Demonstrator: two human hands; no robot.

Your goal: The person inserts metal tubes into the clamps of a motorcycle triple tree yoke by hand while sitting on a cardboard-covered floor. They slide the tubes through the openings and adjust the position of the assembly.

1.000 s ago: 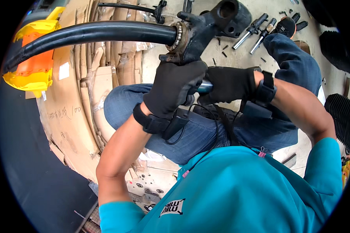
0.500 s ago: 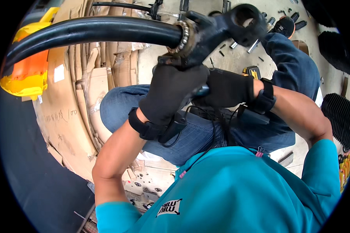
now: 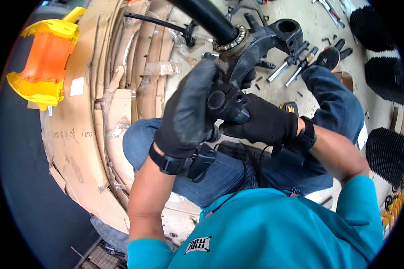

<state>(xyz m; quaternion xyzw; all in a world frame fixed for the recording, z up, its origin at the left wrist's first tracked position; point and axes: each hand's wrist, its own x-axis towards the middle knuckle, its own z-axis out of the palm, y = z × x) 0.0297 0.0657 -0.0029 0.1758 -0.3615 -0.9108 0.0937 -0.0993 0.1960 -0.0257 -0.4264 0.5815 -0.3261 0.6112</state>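
Note:
A black fork clamp (image 3: 253, 51) with a long steering tube (image 3: 208, 20) is held up in front of me, the tube running off the top edge. A ring of steel bearing balls (image 3: 238, 41) circles the tube's base. My right hand (image 3: 267, 119), in a black glove, is closed around the clamp's near end, with fingertips showing behind it. Along the left side of that end lies my left hand (image 3: 186, 107), also gloved and smeared by motion. Its fingers look stretched out, thumb apart below. Between the hands, a round socket and two bolt holes face me.
Stacked flattened cardboard (image 3: 72, 148) lies at left, beside an orange and yellow plastic shell (image 3: 49, 58). Fork tubes (image 3: 296, 69), small bolts and a yellow-black battery pack (image 3: 291, 107) lie on the floor beyond my bent legs. Black ribbed parts (image 3: 386, 152) line the right side.
The clamp has turned so its tube points up and away instead of left, and its near end now shows. My left hand has loosened from its closed grip; my right remains on the clamp.

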